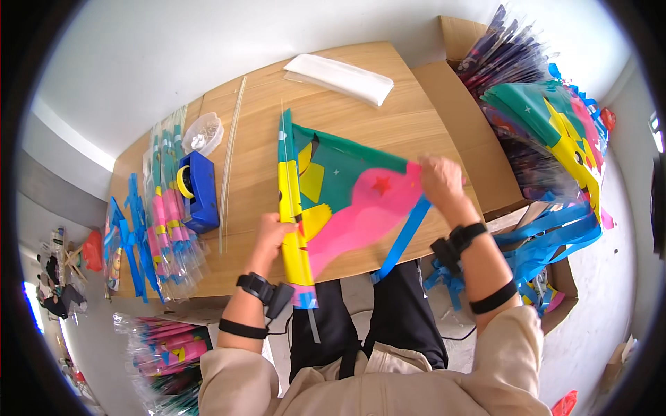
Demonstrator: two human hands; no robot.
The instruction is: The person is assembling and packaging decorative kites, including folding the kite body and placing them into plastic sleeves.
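Observation:
A colourful kite (345, 177) of thin green, pink and yellow sheet lies over the front part of the table, partly rolled. Its rolled edge (288, 194) stands nearly upright in the picture, and the lower end sticks out past the table's front. My left hand (269, 239) is closed around that roll with the thumb on top. My right hand (442, 182) grips the pink corner at the right and keeps the sheet stretched. From below this corner a blue tail strip (402, 239) hangs down over the table edge.
On the wooden table (260, 139) are a blue tape dispenser (201, 194), a clear tub (204, 134) of small white pieces, thin rods (231, 163), bagged rolled kites (166, 208) and white sleeves (340, 78). Cardboard box (472, 139) with kites stands right; blue strips (555, 232) hang below.

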